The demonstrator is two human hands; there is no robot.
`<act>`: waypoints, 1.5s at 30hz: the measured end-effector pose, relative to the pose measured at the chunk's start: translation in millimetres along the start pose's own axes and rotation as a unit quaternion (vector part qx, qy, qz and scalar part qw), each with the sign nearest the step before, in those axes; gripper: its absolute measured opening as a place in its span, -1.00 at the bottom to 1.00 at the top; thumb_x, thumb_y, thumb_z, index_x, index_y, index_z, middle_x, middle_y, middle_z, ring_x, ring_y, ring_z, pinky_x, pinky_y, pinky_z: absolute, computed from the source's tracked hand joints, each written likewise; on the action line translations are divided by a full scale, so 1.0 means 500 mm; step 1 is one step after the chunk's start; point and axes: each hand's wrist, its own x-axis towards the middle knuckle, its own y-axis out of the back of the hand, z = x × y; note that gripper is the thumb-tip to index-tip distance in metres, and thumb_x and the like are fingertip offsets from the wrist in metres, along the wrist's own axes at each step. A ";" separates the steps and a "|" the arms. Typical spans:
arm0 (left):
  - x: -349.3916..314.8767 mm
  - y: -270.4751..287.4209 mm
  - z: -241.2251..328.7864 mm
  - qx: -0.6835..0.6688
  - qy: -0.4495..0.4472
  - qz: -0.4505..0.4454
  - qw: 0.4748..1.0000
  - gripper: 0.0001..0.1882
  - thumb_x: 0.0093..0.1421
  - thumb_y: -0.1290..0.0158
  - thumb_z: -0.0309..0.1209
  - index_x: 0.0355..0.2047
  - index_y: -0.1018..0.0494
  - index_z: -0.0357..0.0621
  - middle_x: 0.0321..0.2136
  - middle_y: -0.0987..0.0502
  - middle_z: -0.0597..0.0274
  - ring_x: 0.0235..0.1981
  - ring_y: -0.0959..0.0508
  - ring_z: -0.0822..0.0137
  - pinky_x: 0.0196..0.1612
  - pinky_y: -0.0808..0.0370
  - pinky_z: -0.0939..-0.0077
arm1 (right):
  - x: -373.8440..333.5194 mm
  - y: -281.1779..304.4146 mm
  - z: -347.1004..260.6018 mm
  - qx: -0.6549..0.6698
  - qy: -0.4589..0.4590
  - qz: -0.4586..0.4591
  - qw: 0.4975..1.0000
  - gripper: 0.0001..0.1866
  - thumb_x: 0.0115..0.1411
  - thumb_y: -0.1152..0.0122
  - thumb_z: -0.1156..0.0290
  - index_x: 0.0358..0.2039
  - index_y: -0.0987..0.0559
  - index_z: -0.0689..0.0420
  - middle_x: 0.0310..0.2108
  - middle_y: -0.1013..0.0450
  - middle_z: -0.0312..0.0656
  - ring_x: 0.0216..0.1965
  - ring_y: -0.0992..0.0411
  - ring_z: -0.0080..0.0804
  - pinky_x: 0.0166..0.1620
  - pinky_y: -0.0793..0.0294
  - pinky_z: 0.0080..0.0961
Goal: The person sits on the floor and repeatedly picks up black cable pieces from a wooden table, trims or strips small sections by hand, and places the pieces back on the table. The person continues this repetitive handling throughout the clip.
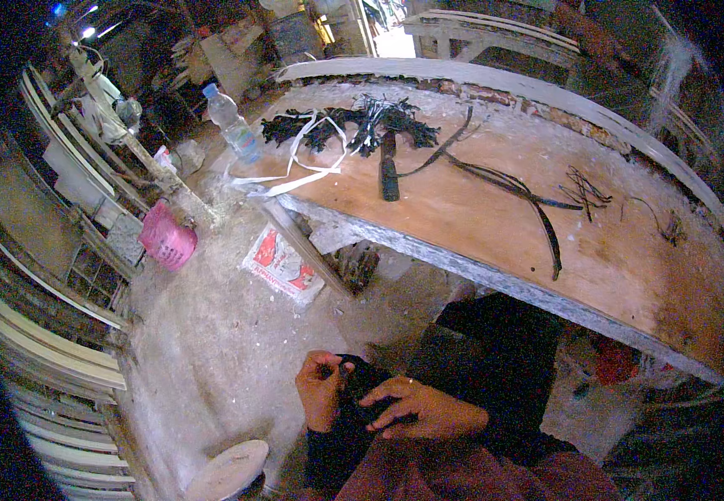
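Note:
In front of my lap I hold a dark, black piece of material point(360, 377), its kind too dim to make out. My left hand point(320, 391) is closed at its left edge, thumb and fingers pinched together. From the right, my right hand point(429, 407) reaches over the same piece with bent fingers gripping it. Beyond my hands, a black brush-like bundle point(389, 171) with a wrapped stem lies on the wooden table point(479, 217). Around its top are piled black frayed strips point(308, 129), with a loop of white strap point(295, 171) beside them.
A clear plastic bottle point(232, 125) stands at the table's far left. Long black strips point(512, 184) and thin dark strands point(586, 196) lie to the right. A pink bucket point(167, 238), a white-and-red sack point(283, 265) and a round pale disc point(227, 472) are on the floor side.

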 end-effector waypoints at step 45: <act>-0.025 -0.044 0.002 0.026 -0.031 -0.116 0.992 -0.86 -0.12 -0.11 -0.67 -0.54 -0.42 -0.20 -0.52 -0.44 0.28 -0.44 -0.46 0.45 -0.33 -0.39 0.63 | -0.028 0.058 -0.013 0.162 -0.069 0.081 0.981 -0.85 -0.13 -0.35 0.37 -0.53 -0.52 -0.02 -0.46 -0.45 -0.43 -0.06 -0.33 -0.34 0.16 0.21 -0.10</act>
